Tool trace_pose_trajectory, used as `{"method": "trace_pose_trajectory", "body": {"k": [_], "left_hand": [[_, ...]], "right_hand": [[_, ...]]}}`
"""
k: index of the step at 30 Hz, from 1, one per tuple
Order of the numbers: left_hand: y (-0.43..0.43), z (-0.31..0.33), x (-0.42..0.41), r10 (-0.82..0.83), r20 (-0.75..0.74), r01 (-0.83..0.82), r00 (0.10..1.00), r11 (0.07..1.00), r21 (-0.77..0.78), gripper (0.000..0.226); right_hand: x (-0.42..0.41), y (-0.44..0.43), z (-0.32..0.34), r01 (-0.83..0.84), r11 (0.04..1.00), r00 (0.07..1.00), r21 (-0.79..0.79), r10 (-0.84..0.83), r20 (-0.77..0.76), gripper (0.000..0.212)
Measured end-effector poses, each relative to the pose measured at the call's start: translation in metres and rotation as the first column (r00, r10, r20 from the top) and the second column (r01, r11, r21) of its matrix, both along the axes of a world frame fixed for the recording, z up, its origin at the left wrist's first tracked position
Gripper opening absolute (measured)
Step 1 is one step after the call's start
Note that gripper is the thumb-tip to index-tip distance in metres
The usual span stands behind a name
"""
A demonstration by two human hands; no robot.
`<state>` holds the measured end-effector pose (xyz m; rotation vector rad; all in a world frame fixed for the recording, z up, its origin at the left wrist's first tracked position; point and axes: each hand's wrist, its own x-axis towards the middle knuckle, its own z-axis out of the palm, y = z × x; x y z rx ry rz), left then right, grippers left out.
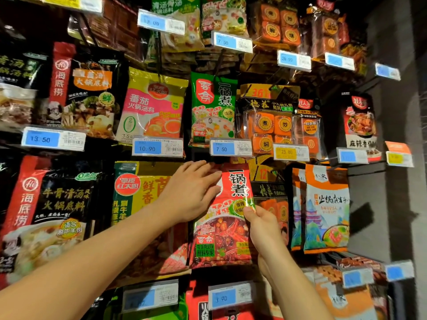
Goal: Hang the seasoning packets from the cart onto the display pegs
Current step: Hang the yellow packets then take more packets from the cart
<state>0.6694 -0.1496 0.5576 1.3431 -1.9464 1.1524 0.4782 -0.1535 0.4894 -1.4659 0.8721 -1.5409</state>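
A red seasoning packet with black characters and a hotpot picture hangs in the middle of the display wall, below the 7.50 price tag. My left hand lies on its upper left part, fingers straight and reaching to its top edge. My right hand pinches the packet's right edge between thumb and fingers. The peg that carries it is hidden behind my left hand and the tag. The cart is out of view.
Packets fill the pegs all around: a green one above, a yellow one to the left, a black and orange one and an orange one to the right. Price tags jut forward. A grey pillar stands at the right.
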Motion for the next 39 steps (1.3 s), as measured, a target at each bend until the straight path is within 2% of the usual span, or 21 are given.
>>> {"method": "trace_pose_trajectory", "body": {"k": [3,5,6,8,9,10,11,13,16,19,21,23,25,27,29,31,34,37,39], "left_hand": [[-0.002,-0.003,-0.002,0.112,0.073,-0.111,0.991,0.994,-0.020,0.068],[-0.004,-0.012,-0.004,0.173,0.104,-0.169,0.979,0.985,-0.044,0.079],[-0.005,-0.018,-0.006,0.200,0.109,-0.196,0.974,0.979,-0.048,0.089],[-0.009,-0.029,-0.008,0.256,0.113,-0.252,0.960,0.967,-0.042,0.103],[-0.012,-0.033,-0.009,0.283,0.106,-0.279,0.953,0.959,-0.050,0.105],[-0.014,-0.035,-0.010,0.301,0.093,-0.296,0.949,0.953,-0.067,0.104],[-0.017,-0.036,-0.011,0.314,0.078,-0.309,0.946,0.948,-0.074,0.101],[-0.019,-0.037,-0.013,0.334,0.038,-0.332,0.942,0.942,-0.055,0.093],[-0.013,-0.053,-0.023,0.277,0.009,-0.275,0.961,0.958,-0.079,0.081],[-0.001,-0.090,-0.049,0.061,-0.021,-0.063,0.998,0.992,-0.109,0.050],[0.004,-0.127,-0.075,-0.121,-0.035,0.118,0.992,0.990,-0.075,0.033],[0.009,-0.171,-0.108,-0.283,-0.064,0.284,0.957,0.959,0.001,0.025],[0.013,-0.215,-0.146,-0.393,-0.153,0.414,0.907,0.900,0.136,0.023],[0.016,-0.266,-0.185,-0.433,-0.256,0.496,0.864,0.822,0.281,0.018],[0.028,-0.316,-0.224,-0.429,-0.367,0.557,0.826,0.722,0.411,0.011],[0.046,-0.363,-0.257,-0.325,-0.467,0.563,0.823,0.578,0.590,0.011],[0.061,-0.425,-0.296,-0.216,-0.444,0.494,0.870,0.355,0.794,0.014],[0.055,-0.495,-0.320,-0.151,-0.383,0.405,0.911,0.164,0.899,0.033],[0.046,-0.538,-0.330,-0.073,-0.343,0.346,0.936,0.032,0.938,0.034]], "right_hand": [[0.007,-0.011,-0.008,0.086,0.995,0.994,-0.059,-0.090,-0.065,0.018],[0.009,-0.015,-0.022,0.239,0.949,0.937,-0.205,-0.280,-0.207,0.029],[0.009,-0.014,-0.030,0.324,0.897,0.867,-0.301,-0.408,-0.285,0.043],[0.008,-0.013,-0.047,0.405,0.770,0.653,-0.494,-0.621,-0.433,0.066],[0.007,-0.013,-0.055,0.387,0.749,0.563,-0.537,-0.653,-0.506,0.072],[0.006,-0.016,-0.063,0.355,0.765,0.522,-0.537,-0.639,-0.565,0.075],[0.004,-0.018,-0.070,0.317,0.801,0.523,-0.508,-0.594,-0.611,0.074],[-0.002,-0.021,-0.084,0.244,0.859,0.581,-0.450,-0.501,-0.642,0.068],[-0.024,-0.016,-0.101,0.244,0.881,0.684,-0.406,-0.453,-0.572,0.051],[-0.060,-0.003,-0.126,0.307,0.861,0.749,-0.405,-0.481,-0.455,0.031],[-0.090,0.010,-0.152,0.357,0.851,0.762,-0.385,-0.503,-0.407,0.029],[-0.125,0.026,-0.182,0.380,0.877,0.778,-0.294,-0.475,-0.411,0.029],[-0.161,0.042,-0.215,0.415,0.891,0.788,-0.182,-0.453,-0.418,0.025],[-0.195,0.061,-0.253,0.473,0.877,0.786,-0.088,-0.465,-0.408,0.010],[-0.229,0.082,-0.294,0.548,0.836,0.766,0.009,-0.498,-0.407,0.010],[-0.264,0.108,-0.339,0.593,0.798,0.748,0.107,-0.497,-0.440,0.010],[-0.306,0.142,-0.399,0.637,0.729,0.734,0.250,-0.477,-0.483,0.017],[-0.327,0.163,-0.450,0.686,0.633,0.717,0.360,-0.500,-0.486,0.008],[-0.333,0.167,-0.486,0.695,0.548,0.718,0.465,-0.504,-0.480,0.005]]}}
